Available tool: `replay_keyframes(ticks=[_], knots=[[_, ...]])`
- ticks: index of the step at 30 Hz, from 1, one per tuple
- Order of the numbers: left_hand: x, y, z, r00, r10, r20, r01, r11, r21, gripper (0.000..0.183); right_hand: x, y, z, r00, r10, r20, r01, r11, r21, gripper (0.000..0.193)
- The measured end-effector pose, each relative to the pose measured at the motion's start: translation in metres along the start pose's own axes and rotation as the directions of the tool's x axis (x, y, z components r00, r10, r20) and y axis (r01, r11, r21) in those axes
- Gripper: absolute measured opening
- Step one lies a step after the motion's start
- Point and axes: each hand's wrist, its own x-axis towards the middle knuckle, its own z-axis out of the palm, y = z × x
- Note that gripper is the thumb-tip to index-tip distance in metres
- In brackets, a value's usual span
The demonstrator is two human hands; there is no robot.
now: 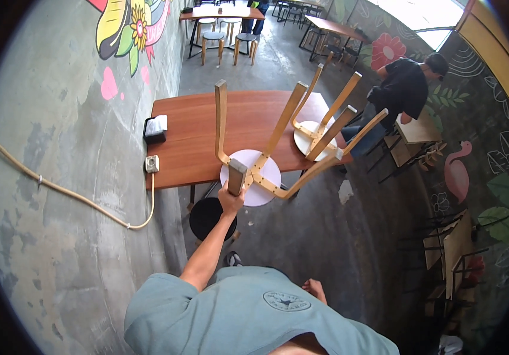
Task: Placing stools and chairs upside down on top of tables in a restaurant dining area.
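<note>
My left hand (pixel 232 198) is closed around one wooden leg of an upturned stool (pixel 270 168). The stool's round, pale lilac seat lies face down at the near edge of a reddish-brown table (pixel 192 127), jutting past it, with its bent legs pointing up. To its right, a second upturned stool (pixel 309 141) with a white seat rests on the table's right end. My right hand (pixel 313 289) hangs low beside my shirt, fingers curled, with nothing visible in it. Below the table edge, near my left forearm, stands a stool with a round black seat (pixel 213 219).
A napkin holder (pixel 155 129) and a wall socket (pixel 152 164) with a cable sit by the left wall. At right, a person in dark clothes (pixel 405 89) bends near a small wooden table (pixel 418 127). More stools (pixel 213 36) and tables stand at the back.
</note>
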Motion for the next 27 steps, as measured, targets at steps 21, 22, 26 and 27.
replay_keyframes(ticks=[21, 22, 26, 27], knots=[[-0.076, 0.020, -0.106, 0.747, -0.655, 0.117, 0.665, 0.740, -0.104, 0.038, -0.061, -0.196, 0.159, 0.512, -0.856, 0.074, 0.855, 0.500, -0.135, 0.023], [-0.079, 0.018, -0.108, 0.741, -0.660, 0.120, 0.671, 0.735, -0.098, 0.038, -0.064, -0.196, 0.158, 0.525, -0.849, 0.057, 0.845, 0.511, -0.157, 0.023], [-0.091, 0.016, -0.113, 0.746, -0.638, 0.189, 0.664, 0.735, -0.140, 0.036, -0.082, -0.208, 0.151, 0.570, -0.820, 0.051, 0.807, 0.547, -0.223, 0.023], [-0.094, 0.016, -0.115, 0.744, -0.630, 0.222, 0.666, 0.729, -0.160, 0.035, -0.089, -0.212, 0.147, 0.598, -0.799, 0.065, 0.787, 0.569, -0.238, 0.023]])
